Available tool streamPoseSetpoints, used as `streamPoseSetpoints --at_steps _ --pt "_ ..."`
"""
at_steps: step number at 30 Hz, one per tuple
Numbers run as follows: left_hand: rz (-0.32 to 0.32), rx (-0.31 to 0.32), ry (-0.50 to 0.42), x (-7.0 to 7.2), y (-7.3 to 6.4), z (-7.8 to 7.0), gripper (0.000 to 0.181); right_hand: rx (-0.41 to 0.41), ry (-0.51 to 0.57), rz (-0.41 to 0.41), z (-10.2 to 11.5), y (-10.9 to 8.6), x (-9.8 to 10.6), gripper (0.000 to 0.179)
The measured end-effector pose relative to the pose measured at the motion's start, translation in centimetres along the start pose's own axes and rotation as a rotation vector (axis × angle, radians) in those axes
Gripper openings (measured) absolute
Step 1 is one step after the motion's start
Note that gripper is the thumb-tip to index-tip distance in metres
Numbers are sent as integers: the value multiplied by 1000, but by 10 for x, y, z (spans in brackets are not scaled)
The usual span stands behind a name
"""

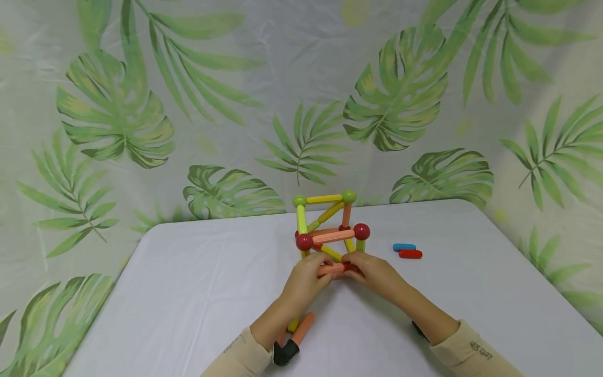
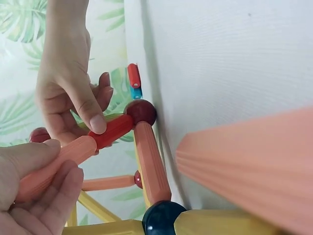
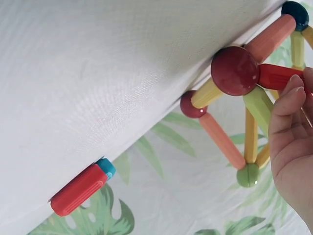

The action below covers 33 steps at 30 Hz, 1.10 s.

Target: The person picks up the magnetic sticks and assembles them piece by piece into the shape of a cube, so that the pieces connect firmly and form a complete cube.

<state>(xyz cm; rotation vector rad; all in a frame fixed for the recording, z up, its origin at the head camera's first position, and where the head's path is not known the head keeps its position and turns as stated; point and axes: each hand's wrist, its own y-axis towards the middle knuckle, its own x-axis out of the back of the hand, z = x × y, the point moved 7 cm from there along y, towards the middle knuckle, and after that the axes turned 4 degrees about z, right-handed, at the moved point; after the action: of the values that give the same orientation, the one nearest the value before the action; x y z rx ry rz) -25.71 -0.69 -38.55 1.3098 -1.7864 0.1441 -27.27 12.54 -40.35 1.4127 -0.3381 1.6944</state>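
My left hand (image 1: pixel 305 275) grips a salmon-pink magnetic rod (image 2: pixel 73 159) between thumb and fingers. A short red rod (image 2: pixel 115 132) is pinched by my right hand (image 1: pixel 377 272). The two rods line up end to end, and the red one's other end is at a dark red ball (image 2: pixel 140 112). That ball is a low front corner of a boxy frame of balls and rods. Another salmon rod (image 2: pixel 152 161) runs from it to a dark blue ball (image 2: pixel 164 219). Higher up, a salmon rod (image 1: pixel 333 237) joins two dark red balls; green balls (image 1: pixel 299 201) top the back.
A loose blue rod (image 1: pixel 404 247) and red rod (image 1: pixel 411 254) lie to the right of the frame. Beside my left forearm are a salmon rod (image 1: pixel 303 329), a yellow rod (image 1: pixel 293 324) and a black piece (image 1: pixel 285 354). Leaf-patterned cloth hangs behind the white table (image 1: pixel 188 283).
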Motion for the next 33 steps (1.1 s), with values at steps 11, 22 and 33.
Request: streamPoseSetpoints --at_steps 11,22,33 --pt "5 -29 125 20 -19 -5 40 58 28 16 5 3 -1 29" --pt "-42 -64 147 37 -23 -7 20 73 15 17 5 5 -3 29" --pt "-274 -254 346 61 -17 -11 60 -9 6 -20 4 6 1 28"
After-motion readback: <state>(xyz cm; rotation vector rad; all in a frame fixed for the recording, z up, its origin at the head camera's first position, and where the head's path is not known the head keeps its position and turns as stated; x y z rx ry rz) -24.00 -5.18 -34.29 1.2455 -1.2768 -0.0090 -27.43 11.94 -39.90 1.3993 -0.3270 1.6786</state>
